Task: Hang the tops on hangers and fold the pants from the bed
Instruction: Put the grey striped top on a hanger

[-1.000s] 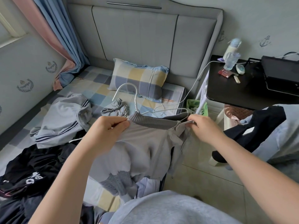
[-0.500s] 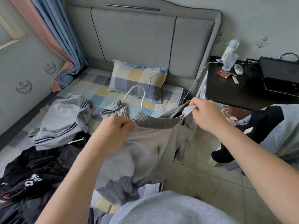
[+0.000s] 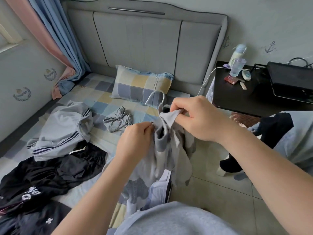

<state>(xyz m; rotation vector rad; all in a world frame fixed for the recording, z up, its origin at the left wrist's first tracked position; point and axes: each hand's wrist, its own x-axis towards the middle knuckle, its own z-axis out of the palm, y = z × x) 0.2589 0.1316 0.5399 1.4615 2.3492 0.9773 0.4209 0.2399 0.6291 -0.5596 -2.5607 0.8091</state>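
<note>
Grey top (image 3: 168,155) is held bunched at frame centre, long axis hanging straight down. Its edge is pinched by the left hand (image 3: 135,139); the shoulder is gripped by the right hand (image 3: 194,119), nearer the white hanger (image 3: 150,97) hook just above.

Both hands have drawn together, bunching the grey top (image 3: 169,150).

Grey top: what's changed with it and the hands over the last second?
The left hand and right hand closed toward each other, so the top, held spread by its collar before, now hangs bunched between them. The right hand now pinches a fold of fabric; the hanger shows only its hook. Both hands kept hold of the top; the clothes on the bed stayed put.
</note>
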